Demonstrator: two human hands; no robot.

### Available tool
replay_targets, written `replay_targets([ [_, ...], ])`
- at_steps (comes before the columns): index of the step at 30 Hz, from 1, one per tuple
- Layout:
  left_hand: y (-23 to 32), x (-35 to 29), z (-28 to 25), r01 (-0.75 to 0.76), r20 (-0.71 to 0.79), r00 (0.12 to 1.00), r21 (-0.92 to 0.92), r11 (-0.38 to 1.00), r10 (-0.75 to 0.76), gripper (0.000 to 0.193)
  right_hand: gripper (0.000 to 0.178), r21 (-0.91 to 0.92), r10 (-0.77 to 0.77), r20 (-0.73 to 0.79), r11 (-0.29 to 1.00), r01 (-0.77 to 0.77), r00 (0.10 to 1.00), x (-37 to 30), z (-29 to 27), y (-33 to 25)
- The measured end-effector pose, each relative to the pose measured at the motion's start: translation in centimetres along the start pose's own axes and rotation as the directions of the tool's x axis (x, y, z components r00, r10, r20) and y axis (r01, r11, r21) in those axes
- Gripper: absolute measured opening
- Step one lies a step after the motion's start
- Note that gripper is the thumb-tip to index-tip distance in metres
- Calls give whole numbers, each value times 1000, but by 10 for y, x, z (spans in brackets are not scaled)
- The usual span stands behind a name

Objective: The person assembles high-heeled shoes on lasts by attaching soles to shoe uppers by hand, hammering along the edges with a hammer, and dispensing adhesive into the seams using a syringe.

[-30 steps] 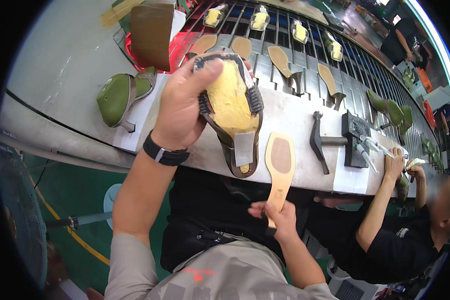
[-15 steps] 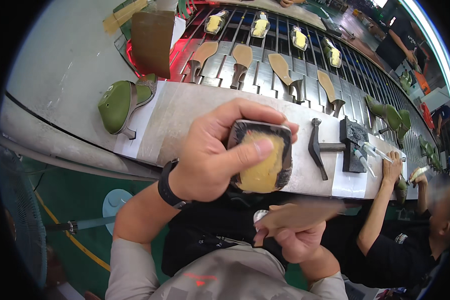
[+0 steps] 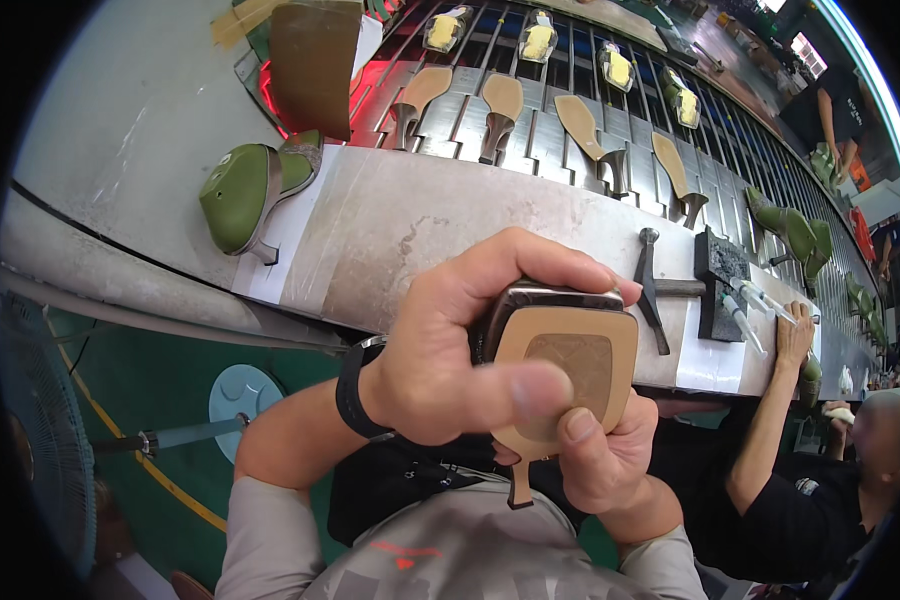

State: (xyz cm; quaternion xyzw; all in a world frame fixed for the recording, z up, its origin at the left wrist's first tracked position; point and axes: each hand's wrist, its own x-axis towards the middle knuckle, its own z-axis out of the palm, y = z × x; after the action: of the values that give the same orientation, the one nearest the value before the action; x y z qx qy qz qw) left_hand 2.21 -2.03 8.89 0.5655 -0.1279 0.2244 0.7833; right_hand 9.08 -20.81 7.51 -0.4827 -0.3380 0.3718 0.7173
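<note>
In front of my body a tan heeled shoe sole (image 3: 592, 368) lies against the underside of a dark-edged shoe upper (image 3: 497, 312), and its heel (image 3: 520, 487) points down toward me. My left hand (image 3: 445, 345) is closed around the upper, fingers over the far side and thumb across the sole's face. Closed on the sole's lower right edge is my right hand (image 3: 610, 455), its thumb on the front. Most of the upper is hidden behind the sole and my left fingers.
A finished-looking green heeled shoe (image 3: 242, 205) stands at the left. To the right lie a hammer (image 3: 651, 290), a black block (image 3: 720, 283) and white syringe-like tubes (image 3: 755, 305). Tan heeled soles (image 3: 502, 98) and uppers (image 3: 537, 40) line the conveyor. A co-worker's arm (image 3: 765, 420) reaches in.
The sole in my right hand has come up against the bottom of the upper, covering its yellow patch. Both hands have drawn together, the left one moving slightly right and down.
</note>
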Motion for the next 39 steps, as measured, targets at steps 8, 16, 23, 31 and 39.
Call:
replay_targets([
  [8,0,-1,2,-11,45,999,102,995,6,64,32,14,-21,11,1000,21,1000,0,-1,-4],
  [16,3,-1,8,11,41,999,112,994,-15,61,32,45,-30,-8,999,30,1000,-3,0,-5],
  [23,7,0,16,73,27,997,22,997,-73,59,30,7,21,0,1000,-21,1000,-8,-7,-7],
  [31,18,-7,27,122,-37,992,48,991,-120,53,24,-11,-23,37,1000,23,999,-13,-7,-1],
  [39,53,-3,38,286,-197,947,162,945,-253,21,16,-134,-66,13,989,67,998,-22,3,8],
])
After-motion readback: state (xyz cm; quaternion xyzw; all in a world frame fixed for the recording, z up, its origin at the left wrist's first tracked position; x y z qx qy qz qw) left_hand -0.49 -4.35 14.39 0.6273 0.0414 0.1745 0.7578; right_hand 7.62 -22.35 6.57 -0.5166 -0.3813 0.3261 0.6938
